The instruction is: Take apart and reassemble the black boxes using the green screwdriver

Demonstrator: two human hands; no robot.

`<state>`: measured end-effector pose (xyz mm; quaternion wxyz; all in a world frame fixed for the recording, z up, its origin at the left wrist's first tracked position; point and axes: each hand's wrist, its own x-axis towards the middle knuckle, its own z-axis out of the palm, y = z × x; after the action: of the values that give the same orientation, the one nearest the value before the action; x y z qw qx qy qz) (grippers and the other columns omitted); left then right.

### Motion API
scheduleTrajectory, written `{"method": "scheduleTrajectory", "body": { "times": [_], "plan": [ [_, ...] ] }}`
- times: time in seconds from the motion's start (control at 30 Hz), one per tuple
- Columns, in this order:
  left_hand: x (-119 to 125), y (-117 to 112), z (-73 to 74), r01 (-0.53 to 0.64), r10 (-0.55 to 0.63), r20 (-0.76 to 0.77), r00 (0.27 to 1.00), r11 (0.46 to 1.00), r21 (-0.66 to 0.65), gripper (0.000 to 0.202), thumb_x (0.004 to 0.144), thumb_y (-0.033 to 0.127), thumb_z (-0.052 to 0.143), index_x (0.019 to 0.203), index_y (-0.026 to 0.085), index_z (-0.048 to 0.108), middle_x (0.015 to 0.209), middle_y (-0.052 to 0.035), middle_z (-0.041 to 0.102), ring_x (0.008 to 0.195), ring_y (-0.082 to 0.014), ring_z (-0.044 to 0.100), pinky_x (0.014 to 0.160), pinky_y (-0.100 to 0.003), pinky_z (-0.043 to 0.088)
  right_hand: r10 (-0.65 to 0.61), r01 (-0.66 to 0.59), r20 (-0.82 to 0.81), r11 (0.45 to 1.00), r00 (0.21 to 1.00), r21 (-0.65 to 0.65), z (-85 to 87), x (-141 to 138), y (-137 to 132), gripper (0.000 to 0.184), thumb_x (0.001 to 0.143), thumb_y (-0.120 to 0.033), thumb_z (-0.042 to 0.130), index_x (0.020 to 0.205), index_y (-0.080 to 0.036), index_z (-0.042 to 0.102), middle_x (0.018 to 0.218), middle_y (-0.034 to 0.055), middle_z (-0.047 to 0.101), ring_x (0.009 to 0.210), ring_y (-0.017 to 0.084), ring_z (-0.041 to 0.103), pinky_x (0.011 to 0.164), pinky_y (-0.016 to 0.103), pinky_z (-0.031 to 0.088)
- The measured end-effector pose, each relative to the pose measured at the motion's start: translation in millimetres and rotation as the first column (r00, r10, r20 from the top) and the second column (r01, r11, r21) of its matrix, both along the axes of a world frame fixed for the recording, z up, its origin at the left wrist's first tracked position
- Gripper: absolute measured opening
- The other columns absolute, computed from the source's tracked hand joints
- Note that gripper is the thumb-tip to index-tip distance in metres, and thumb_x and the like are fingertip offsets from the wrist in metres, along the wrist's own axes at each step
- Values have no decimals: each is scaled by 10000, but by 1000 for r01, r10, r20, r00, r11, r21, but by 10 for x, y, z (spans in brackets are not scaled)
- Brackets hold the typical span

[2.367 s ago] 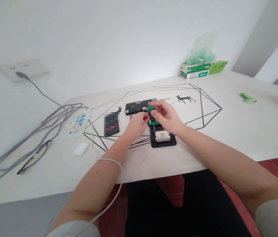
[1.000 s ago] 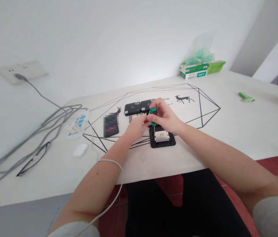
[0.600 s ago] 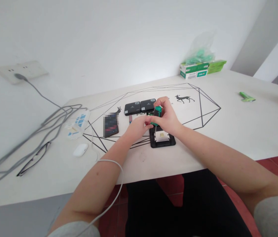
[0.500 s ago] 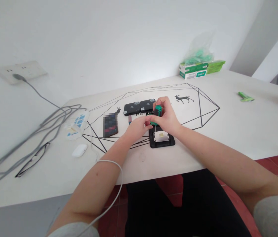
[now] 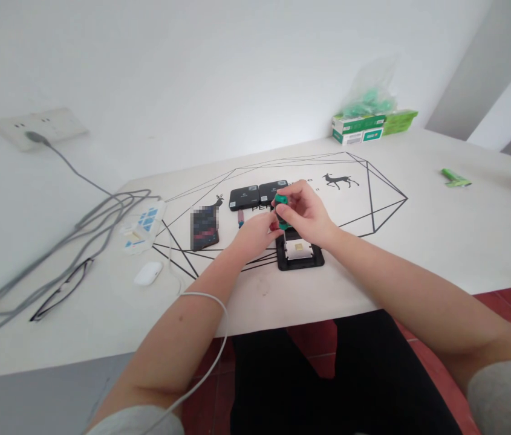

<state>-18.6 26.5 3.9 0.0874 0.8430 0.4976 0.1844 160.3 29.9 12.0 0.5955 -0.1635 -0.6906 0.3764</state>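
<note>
My right hand (image 5: pixel 305 212) is closed around a small screwdriver (image 5: pixel 282 206) with a green and black handle, held upright over an opened black device (image 5: pixel 299 254) whose white inside with a gold square shows. My left hand (image 5: pixel 253 232) is pinched against the lower part of the screwdriver, just left of the device. Two shut black devices (image 5: pixel 259 194) lie side by side just beyond my hands.
A phone (image 5: pixel 204 226) lies left of my hands, with a small blue and red item (image 5: pixel 239 218) beside it. Further left are a power strip (image 5: pixel 143 225), grey cables (image 5: pixel 74 235), white earbud case (image 5: pixel 149 272) and glasses (image 5: pixel 62 290). Green boxes (image 5: pixel 364 127) stand at the back right.
The screwdriver's handle has tilted and turned between my fingers over the opened device. Both hands have stayed in nearly the same place.
</note>
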Motion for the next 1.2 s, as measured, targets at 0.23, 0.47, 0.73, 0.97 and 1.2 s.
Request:
{"method": "scheduleTrajectory", "body": {
  "times": [0.23, 0.47, 0.73, 0.97, 1.2],
  "plan": [
    [9, -18, 13, 21, -20, 49, 999, 1000, -10, 147, 942, 282, 687, 842, 203, 613, 879, -51, 699, 807, -248, 647, 734, -360, 490, -265, 241, 89, 946, 960, 218, -65, 1, 70, 122, 967, -341, 636, 989, -256, 551, 920, 19, 575, 821, 189, 558, 789, 385, 522],
    [-4, -19, 0, 47, -46, 99, 994, 999, -11, 126, 941, 244, 667, 834, 196, 620, 871, -43, 702, 800, -234, 645, 725, -346, 484, -190, 109, 219, 935, 957, 336, -72, 63, 35, 332, 1059, -299, 441, 1332, -295, 632, 1111, 79, 661, 1068, 248, 622, 975, 484, 550],
    [-21, -36, 60, 50, -41, 112, 993, 995, -82, 118, 911, 257, 706, 834, 199, 639, 835, -22, 696, 785, -224, 646, 737, -341, 485, -235, 184, 149, 939, 961, 292, -52, 112, 19, 482, 1051, -383, 523, 1514, -282, 432, 1204, 109, 666, 1038, 256, 669, 972, 501, 593],
    [15, -54, 107, 63, -39, 149, 988, 986, -157, 88, 882, 260, 720, 849, 199, 667, 827, -7, 690, 779, -203, 621, 739, -328, 459, -261, 292, -173, 937, 950, 191, -112, 56, 190, 468, 1045, -456, 589, 1451, -382, 369, 1213, 60, 595, 705, 140, 654, 665, 388, 647],
    [38, -73, 93, 85, -38, 247, 968, 980, -181, 146, 859, 328, 732, 831, 200, 669, 783, 7, 663, 725, -186, 575, 701, -317, 428, -224, 257, -173, 946, 959, 197, -124, 8, 172, 488, 1045, -472, 597, 1450, -399, 335, 1209, 51, 577, 711, 125, 671, 637, 349, 661]
  ]
}}
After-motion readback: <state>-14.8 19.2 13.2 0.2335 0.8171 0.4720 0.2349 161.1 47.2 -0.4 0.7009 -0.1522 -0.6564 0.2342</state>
